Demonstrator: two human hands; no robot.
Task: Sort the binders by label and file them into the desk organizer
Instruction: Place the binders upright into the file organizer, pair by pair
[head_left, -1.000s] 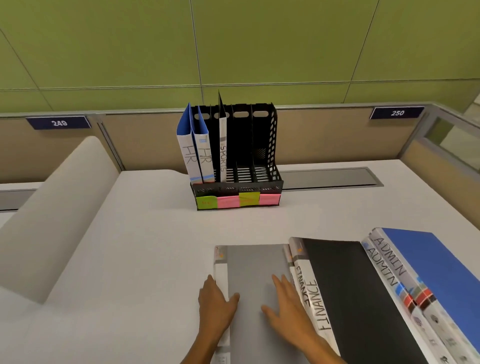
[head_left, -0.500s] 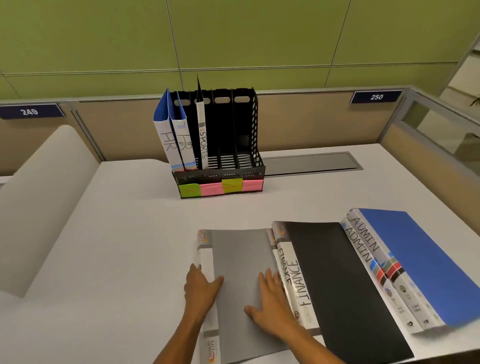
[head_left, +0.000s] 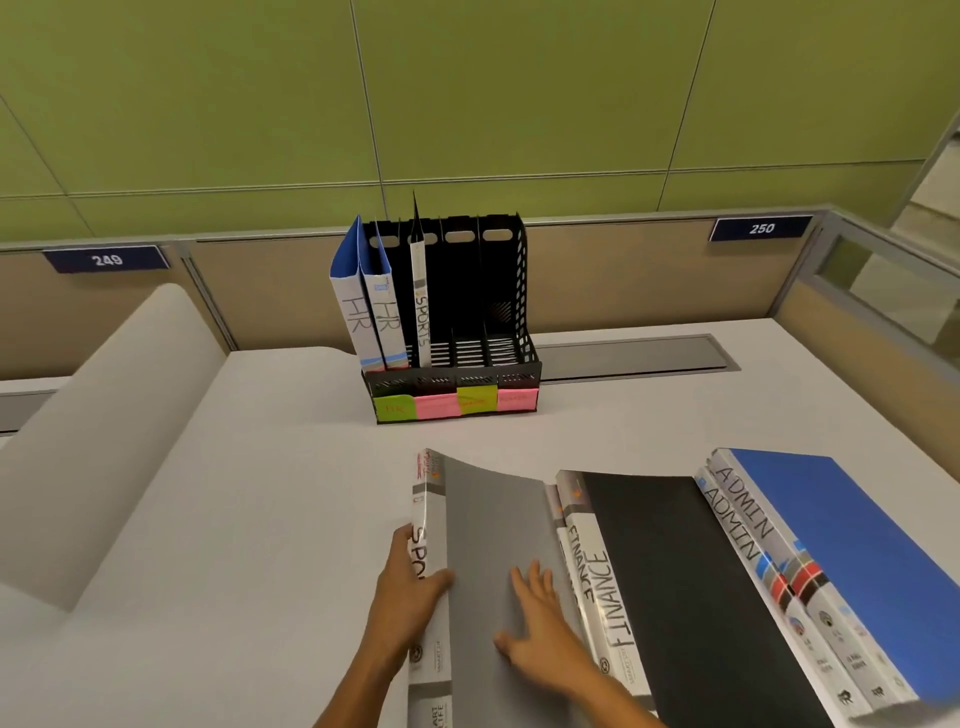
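Observation:
A grey binder (head_left: 493, 525) with a spine that reads SPO... lies near the table's front edge, its left side tilted up. My left hand (head_left: 408, 597) grips that spine, thumb on the cover. My right hand (head_left: 535, 618) rests flat on the grey cover, fingers apart. To the right lie a black FINANCE binder (head_left: 670, 571) and two blue ADMIN binders (head_left: 831, 545). The black desk organizer (head_left: 452, 384) stands at the back, holding two blue HR binders (head_left: 371, 317) in its left slot and a thin SPORTS binder (head_left: 420, 312) beside them.
Green and pink sticky notes (head_left: 457, 402) label the organizer's front. A grey cable hatch (head_left: 639, 358) is set in the table behind it. A low partition with number plates 249 and 250 bounds the back. A white curved surface (head_left: 88, 415) rises at the left.
My left hand has slid under the grey binder's spine and lifted that edge, so the spine label now shows. The right hand stays on the cover. The camera moved closer.

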